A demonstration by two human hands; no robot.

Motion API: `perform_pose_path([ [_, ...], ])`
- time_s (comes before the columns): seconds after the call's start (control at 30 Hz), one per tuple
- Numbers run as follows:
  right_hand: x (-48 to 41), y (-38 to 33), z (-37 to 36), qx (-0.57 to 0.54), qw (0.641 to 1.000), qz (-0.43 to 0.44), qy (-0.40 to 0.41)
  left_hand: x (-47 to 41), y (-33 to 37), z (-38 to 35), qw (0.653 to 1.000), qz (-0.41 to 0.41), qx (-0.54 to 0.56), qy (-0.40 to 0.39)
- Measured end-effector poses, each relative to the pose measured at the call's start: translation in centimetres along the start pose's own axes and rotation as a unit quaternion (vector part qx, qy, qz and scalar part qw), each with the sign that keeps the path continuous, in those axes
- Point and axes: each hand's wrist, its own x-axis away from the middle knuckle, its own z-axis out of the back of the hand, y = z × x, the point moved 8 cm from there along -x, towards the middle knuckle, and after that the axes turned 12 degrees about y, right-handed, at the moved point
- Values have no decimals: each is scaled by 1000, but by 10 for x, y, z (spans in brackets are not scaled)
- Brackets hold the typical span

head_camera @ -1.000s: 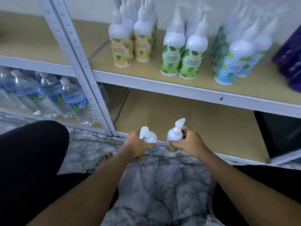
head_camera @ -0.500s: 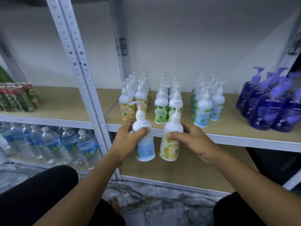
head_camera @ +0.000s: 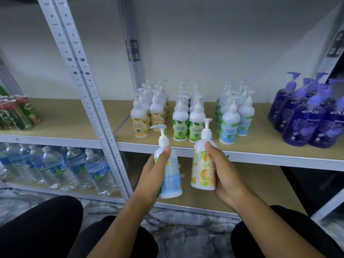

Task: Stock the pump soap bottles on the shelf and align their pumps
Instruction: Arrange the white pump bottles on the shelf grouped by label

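Only the one head cam view here, looking down at a metal rack.

The left hand [head_camera: 154, 175] is wrapped round a blue-label soap bottle [head_camera: 172, 175], thumb up by the shoulder and the white pump nozzle sticking out to the left. The right hand [head_camera: 223, 172] grips a yellow-label soap bottle [head_camera: 202, 164] the same way: thumb across the front near the neck, the other fingers hidden behind it. Both bottles are roughly upright, leaning a touch, side by side but not touching. They're held in the air just in front of the shelf [head_camera: 260, 155] edge, neither one sitting on the board.

On the shelf itself, white pump bottles stand in double rows running back to the wall: a yellow-label group [head_camera: 138, 118] on the left, a green-label group [head_camera: 188, 123] in the middle and a blue-label group [head_camera: 229, 125] to the right. Well apart further right is a cluster of purple pump bottles [head_camera: 301, 118].

Past the slotted upright post [head_camera: 93, 108], the next bay has red and green packs [head_camera: 14, 114] up top and water bottles [head_camera: 55, 168] on the level below. The person's legs in black trousers [head_camera: 37, 229] show at the bottom, over a marble-pattern floor [head_camera: 176, 229].
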Motion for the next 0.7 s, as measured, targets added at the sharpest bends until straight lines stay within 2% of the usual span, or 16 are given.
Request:
perform_pose_path([
  [0.1,1,-2,0,4,1000,1,-12,0,-6,0,1000,16,-20,0],
  [0.2,-2,4,4,14,1000,-5,14,0,-11,3,997,2,-73,1],
  [0.37,-7,9,13,35,999,5,40,-2,-3,6,986,-82,-146,14],
  [0.7,-9,10,19,87,994,46,52,-1,4,12,978,-114,-166,49],
])
